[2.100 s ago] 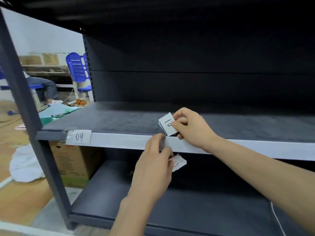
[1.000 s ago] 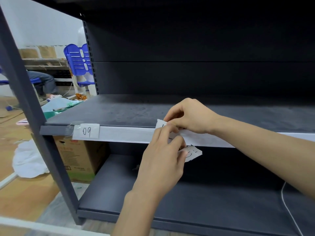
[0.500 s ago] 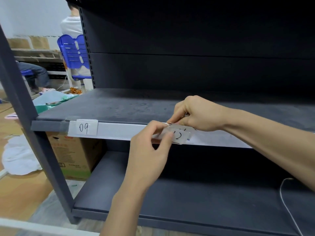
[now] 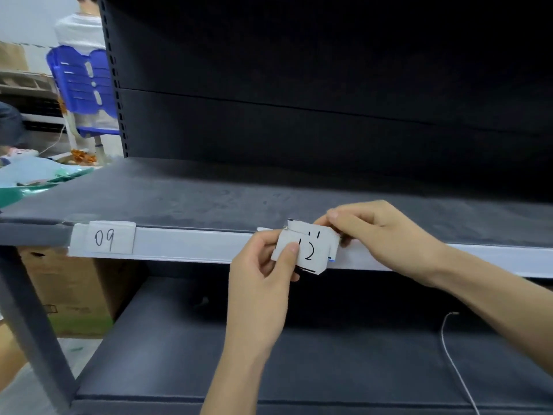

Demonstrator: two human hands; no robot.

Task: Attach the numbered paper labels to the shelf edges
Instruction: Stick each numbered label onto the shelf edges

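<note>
Labels [image 4: 311, 250]: stack at mid shelf edge [image 4: 194, 245], top reads 12, digits upright, long side along edge | left hand [image 4: 260, 265]: pinches left end | right hand [image 4: 380, 232]: pinches top right | 09 label [image 4: 109, 237]: left end

Colours, shelf bay
Dark grey shelf [image 4: 209, 199], white edge strip [image 4: 194, 244]; white labels [image 4: 109, 238], black handwritten numerals; blue chair [image 4: 83, 76]; brown box [image 4: 71, 289].

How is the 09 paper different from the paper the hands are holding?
The 09 label sits flat and straight on the shelf edge, untouched; the held label is tilted, pinched by the left hand and right hand. The 09 label reads 09; the held label looks like 12. Both are small white papers with black handwritten numbers.
</note>
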